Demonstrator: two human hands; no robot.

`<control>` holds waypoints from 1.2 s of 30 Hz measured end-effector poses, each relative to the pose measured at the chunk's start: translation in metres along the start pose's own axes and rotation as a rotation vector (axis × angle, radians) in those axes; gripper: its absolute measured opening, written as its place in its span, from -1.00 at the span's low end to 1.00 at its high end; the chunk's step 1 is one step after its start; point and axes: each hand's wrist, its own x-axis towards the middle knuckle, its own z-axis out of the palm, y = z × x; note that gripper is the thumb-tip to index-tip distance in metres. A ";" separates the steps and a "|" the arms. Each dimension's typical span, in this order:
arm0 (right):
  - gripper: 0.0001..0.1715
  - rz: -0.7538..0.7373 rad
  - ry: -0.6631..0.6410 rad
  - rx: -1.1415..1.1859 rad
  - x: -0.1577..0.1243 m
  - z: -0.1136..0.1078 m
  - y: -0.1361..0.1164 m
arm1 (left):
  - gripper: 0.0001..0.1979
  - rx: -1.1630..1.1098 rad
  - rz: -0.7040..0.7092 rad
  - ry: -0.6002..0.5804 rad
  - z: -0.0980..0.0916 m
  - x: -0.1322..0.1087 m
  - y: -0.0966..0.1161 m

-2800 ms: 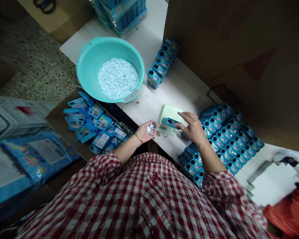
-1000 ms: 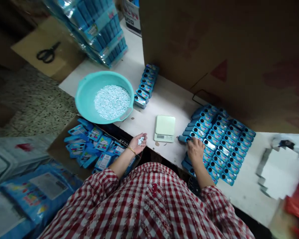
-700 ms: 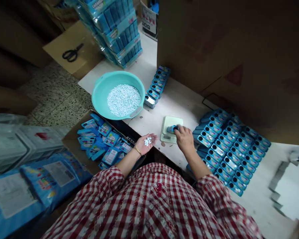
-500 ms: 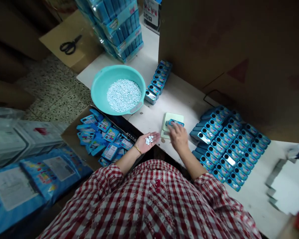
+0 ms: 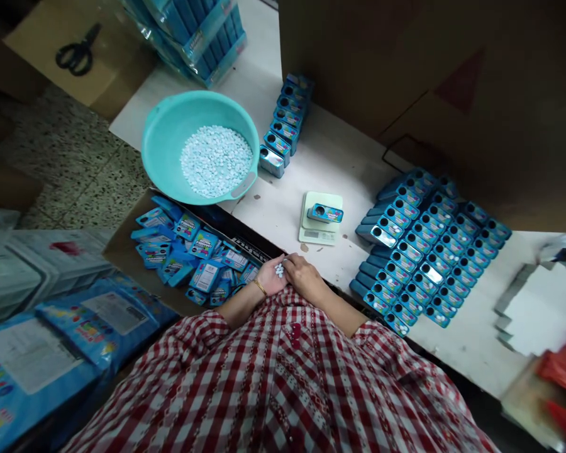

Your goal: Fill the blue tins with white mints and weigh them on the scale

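Observation:
My left hand (image 5: 268, 277) lies palm up in front of my body, cupped under several small white candies (image 5: 279, 270). Over its palm, my right hand (image 5: 306, 277) has its fingers curled together at the edge of the candies; what its fingertips hold, if anything, is hidden. Ahead of both hands, a blue candy tin (image 5: 329, 213) with a dark round opening rests on a pale kitchen scale (image 5: 311, 236). Neither hand touches the tin or the scale. Up and to the left is a turquoise basin (image 5: 158, 151) partly filled with the same white candies (image 5: 217, 160).
A cardboard box (image 5: 127, 258) of blue tins sits by my left forearm. Rows of tins (image 5: 419, 245) stand to the right, with a shorter row (image 5: 285, 129) behind the basin. Scissors (image 5: 78, 53) lie on a carton. A large cardboard box (image 5: 382, 56) walls the back of the table.
My right hand has left the tin on the scale and come back to my left palm. The tin now sits alone on the scale. The camera view has shifted.

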 end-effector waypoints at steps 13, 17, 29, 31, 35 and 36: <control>-0.76 -0.015 0.292 0.118 0.006 -0.007 0.022 | -0.69 0.031 0.089 0.019 0.038 0.008 0.010; -0.79 0.006 0.542 0.243 0.008 -0.032 0.044 | -0.70 0.038 0.130 -0.054 0.059 0.014 0.017; -0.73 0.113 0.567 0.064 0.045 -0.078 0.095 | -0.74 0.066 0.182 -0.070 0.054 0.012 0.027; -0.73 0.099 0.672 0.158 0.041 -0.078 0.096 | -0.74 0.054 0.174 -0.060 0.050 0.012 0.026; -0.70 0.105 0.762 0.225 0.024 -0.068 0.081 | -0.75 0.035 0.159 -0.069 0.048 0.013 0.023; -0.70 0.071 0.719 0.217 0.018 -0.062 0.072 | -0.75 0.029 0.151 -0.072 0.047 0.014 0.021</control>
